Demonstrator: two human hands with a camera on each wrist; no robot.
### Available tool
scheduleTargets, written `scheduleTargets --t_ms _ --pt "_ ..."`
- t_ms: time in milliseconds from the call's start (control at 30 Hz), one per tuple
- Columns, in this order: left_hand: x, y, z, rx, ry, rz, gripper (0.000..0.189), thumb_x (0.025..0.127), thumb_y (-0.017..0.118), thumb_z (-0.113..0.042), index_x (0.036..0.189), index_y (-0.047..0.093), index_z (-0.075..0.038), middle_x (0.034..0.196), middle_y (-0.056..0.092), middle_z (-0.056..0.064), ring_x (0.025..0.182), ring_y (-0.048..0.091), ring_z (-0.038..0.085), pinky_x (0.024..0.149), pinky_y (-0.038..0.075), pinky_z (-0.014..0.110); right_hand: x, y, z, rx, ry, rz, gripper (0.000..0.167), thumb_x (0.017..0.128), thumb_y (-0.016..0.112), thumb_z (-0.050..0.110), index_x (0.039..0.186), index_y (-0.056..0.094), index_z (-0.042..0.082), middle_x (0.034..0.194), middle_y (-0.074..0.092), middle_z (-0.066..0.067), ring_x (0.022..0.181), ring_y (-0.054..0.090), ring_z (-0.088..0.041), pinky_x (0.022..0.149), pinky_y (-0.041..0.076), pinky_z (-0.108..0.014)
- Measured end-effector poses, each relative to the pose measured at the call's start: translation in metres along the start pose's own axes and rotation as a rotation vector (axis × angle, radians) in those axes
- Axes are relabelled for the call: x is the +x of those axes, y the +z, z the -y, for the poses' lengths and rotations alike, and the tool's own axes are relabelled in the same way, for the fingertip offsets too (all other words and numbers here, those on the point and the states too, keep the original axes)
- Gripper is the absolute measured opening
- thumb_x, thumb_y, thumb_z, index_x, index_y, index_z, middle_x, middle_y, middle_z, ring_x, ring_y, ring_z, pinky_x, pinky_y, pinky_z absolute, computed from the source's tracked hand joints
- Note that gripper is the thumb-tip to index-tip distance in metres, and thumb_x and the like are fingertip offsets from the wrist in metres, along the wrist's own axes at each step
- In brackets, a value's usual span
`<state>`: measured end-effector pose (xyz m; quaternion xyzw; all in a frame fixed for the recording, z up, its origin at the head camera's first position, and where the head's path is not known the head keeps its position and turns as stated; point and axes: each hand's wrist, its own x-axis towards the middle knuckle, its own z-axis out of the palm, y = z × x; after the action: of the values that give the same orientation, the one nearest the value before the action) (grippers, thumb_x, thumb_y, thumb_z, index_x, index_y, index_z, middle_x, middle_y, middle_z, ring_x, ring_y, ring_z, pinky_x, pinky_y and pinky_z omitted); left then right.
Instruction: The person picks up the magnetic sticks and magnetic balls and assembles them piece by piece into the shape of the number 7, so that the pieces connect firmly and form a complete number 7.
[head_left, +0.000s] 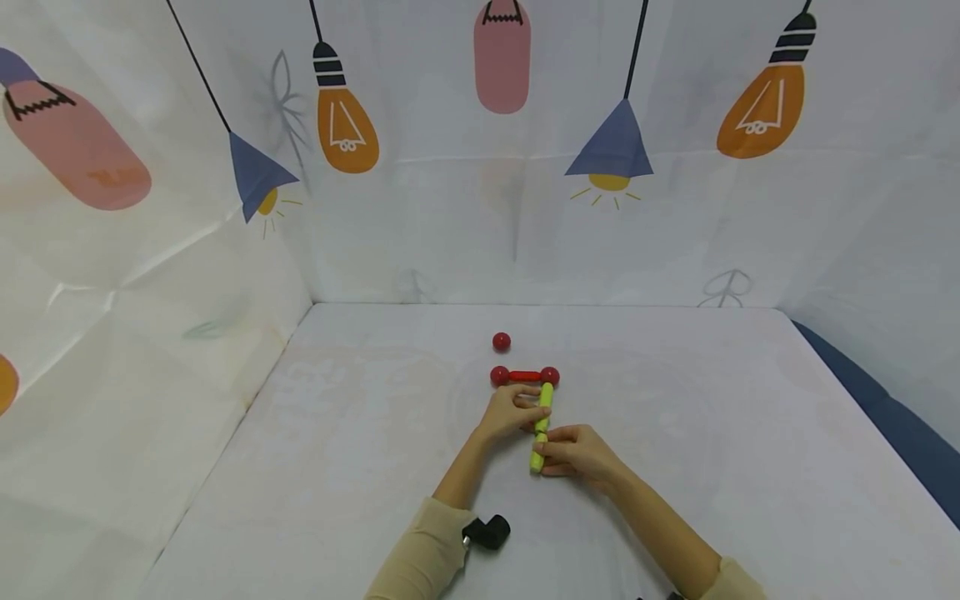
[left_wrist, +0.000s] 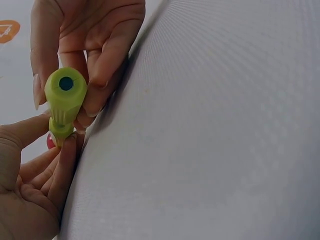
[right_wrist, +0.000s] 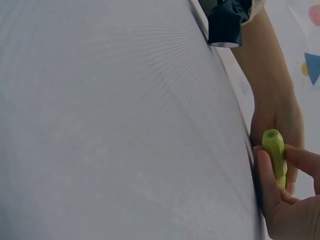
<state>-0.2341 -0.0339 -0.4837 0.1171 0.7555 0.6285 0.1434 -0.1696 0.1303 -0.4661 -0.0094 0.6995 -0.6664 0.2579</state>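
Watching from the head view: both hands are meeting at centre frame, w/ the left hand (head_left: 508, 414) pinching the upper half of a yellow-green rod (head_left: 541, 427) and the right hand (head_left: 576, 454) pinching its lower end. Rod's long axis is running near-vertical in frame, top end touching or almost touching the right ball of a red dumbbell piece (head_left: 525, 376) lying crosswise just above; can't tell if they're joined. A loose red ball (head_left: 501, 341) is sitting a bit further up, apart. Left hand is the nearer one to the dumbbell. White table (head_left: 750, 433) is giving open room on both sides; walls are well off.

Left wrist view: rod (left_wrist: 63, 102) is pointing end-on at the lens, hollow end showing, right hand's fingers (left_wrist: 95, 60) gripping from above, left hand's fingers (left_wrist: 30, 150) curling round from lower left.

Right wrist view: rod (right_wrist: 275, 155) is at the right edge, right thumb and fingers (right_wrist: 265, 185) pinching it, the left hand (right_wrist: 277, 120) sitting behind it.
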Motion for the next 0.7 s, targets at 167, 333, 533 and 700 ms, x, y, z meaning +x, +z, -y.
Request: scheduleTargets --t_ms 167,333,533,700 --pt "0.0 0.0 0.001 0.007 0.014 0.004 0.041 0.082 0.072 -0.01 0.117 0.059 0.007 0.088 0.07 0.021 0.061 0.065 0.012 0.057 0.055 0.027 -0.003 -0.01 0.0 -0.03 -0.053 -0.001 0.048 0.088 0.064 0.01 0.119 0.047 -0.022 0.089 0.068 -0.01 0.072 0.066 -0.013 0.071 0.057 -0.032" --pt "0.0 0.0 0.0 0.012 0.016 0.006 0.042 0.083 0.072 -0.011 0.118 0.059 0.007 0.093 0.069 0.023 0.067 0.067 0.015 0.058 0.055 0.028 -0.006 -0.023 0.004 -0.106 -0.073 -0.023 0.049 0.087 0.065 0.009 0.119 0.046 -0.023 0.093 0.068 -0.013 0.074 0.066 -0.015 0.071 0.057 -0.032" --pt "0.001 -0.001 0.003 0.039 -0.001 -0.008 0.039 0.082 0.073 -0.013 0.115 0.061 0.004 0.091 0.07 0.019 0.07 0.067 0.014 0.058 0.054 0.025 -0.007 -0.042 0.008 -0.236 -0.061 -0.155 0.048 0.085 0.067 0.011 0.119 0.05 -0.019 0.097 0.067 -0.017 0.079 0.065 -0.017 0.073 0.056 -0.032" --pt "-0.015 -0.002 -0.023 0.032 0.006 0.012 0.039 0.083 0.07 -0.007 0.116 0.058 0.011 0.094 0.068 0.025 0.072 0.067 0.015 0.062 0.056 0.029 -0.007 -0.059 0.009 -0.344 -0.106 -0.298 0.044 0.084 0.067 0.008 0.117 0.053 -0.017 0.099 0.066 -0.02 0.083 0.063 -0.018 0.069 0.055 -0.029"
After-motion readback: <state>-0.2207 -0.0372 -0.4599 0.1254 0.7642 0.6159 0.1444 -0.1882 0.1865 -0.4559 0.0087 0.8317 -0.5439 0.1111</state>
